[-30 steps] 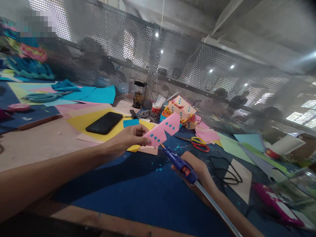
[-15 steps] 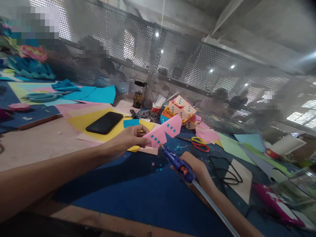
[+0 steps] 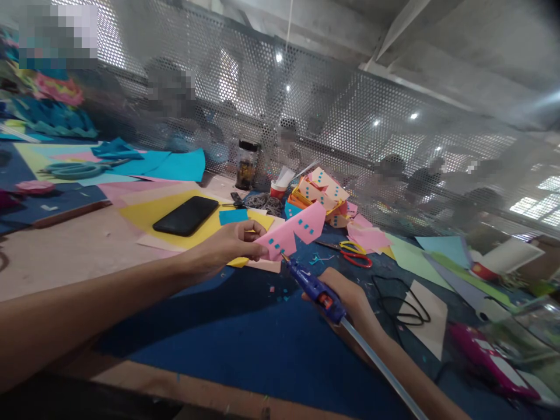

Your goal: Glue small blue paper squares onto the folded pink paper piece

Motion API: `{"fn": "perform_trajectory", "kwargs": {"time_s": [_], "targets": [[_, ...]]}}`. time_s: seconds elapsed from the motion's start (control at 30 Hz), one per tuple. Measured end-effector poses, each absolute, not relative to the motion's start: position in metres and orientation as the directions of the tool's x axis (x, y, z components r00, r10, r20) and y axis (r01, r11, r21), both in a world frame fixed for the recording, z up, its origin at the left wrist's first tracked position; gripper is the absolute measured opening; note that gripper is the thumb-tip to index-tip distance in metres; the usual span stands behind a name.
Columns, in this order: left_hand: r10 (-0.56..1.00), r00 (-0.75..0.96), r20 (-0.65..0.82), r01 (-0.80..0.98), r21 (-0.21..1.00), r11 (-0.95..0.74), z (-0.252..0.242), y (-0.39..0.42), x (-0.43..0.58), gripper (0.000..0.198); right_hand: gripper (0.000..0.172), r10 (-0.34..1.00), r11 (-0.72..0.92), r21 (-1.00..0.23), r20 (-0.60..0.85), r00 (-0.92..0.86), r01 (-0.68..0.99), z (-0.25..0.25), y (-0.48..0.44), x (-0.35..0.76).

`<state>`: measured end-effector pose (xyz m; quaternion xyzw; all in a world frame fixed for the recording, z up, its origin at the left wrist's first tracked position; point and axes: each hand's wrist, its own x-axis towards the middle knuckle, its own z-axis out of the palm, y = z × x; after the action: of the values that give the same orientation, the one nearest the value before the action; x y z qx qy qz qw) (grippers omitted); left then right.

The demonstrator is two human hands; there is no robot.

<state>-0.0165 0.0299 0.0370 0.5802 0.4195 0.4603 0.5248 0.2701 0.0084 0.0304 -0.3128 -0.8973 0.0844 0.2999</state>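
Observation:
Between its thumb and fingers, my left hand [image 3: 234,248] pinches the left end of a pink paper cutout [image 3: 286,236]. The cutout has a notch in its lower edge and several small blue squares on it. My right hand [image 3: 343,294] is wrapped round a blue glue gun [image 3: 312,286] with a long clear glue stick [image 3: 380,364] coming out of its back. The gun's nozzle tip is at the cutout's lower edge, beside a blue square; whether it touches I cannot tell. Small paper scraps [image 3: 280,291] lie on the blue table surface [image 3: 210,338] below.
A black phone [image 3: 186,216] rests on yellow paper at left. Behind the cutout sits a pile of folded paper pieces [image 3: 321,189]. Red-and-yellow-handled scissors [image 3: 355,254], a black cord [image 3: 405,309] and a magenta device [image 3: 487,359] lie at right. A perforated metal screen [image 3: 262,99] stands behind.
Hardly anything differs. The pink cutout and the glue gun keep almost the same pose, and the view has shifted very slightly.

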Motion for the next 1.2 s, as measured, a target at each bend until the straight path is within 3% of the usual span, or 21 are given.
{"fn": "perform_trajectory", "kwargs": {"time_s": [0.37, 0.67, 1.07, 1.2], "targets": [[0.967, 0.239, 0.086, 0.023, 0.995, -0.094, 0.044, 0.028, -0.013, 0.029, 0.026, 0.587, 0.808, -0.339, 0.54, -0.604, 0.483, 0.034, 0.008, 0.268], [0.958, 0.27, 0.1, 0.024, 0.994, -0.11, 0.047, 0.026, -0.012, 0.029, 0.025, 0.612, 0.79, -0.342, 0.49, -0.62, 0.509, 0.034, 0.008, 0.269], [0.976, 0.196, 0.091, 0.037, 0.994, -0.1, 0.046, 0.027, -0.014, 0.033, 0.013, 0.561, 0.818, -0.278, 0.576, -0.595, 0.503, 0.037, 0.008, 0.268], [0.97, 0.215, 0.116, 0.008, 0.993, -0.12, 0.041, 0.029, -0.016, 0.033, 0.009, 0.579, 0.807, -0.267, 0.536, -0.615, 0.527, 0.037, 0.008, 0.27]]}}
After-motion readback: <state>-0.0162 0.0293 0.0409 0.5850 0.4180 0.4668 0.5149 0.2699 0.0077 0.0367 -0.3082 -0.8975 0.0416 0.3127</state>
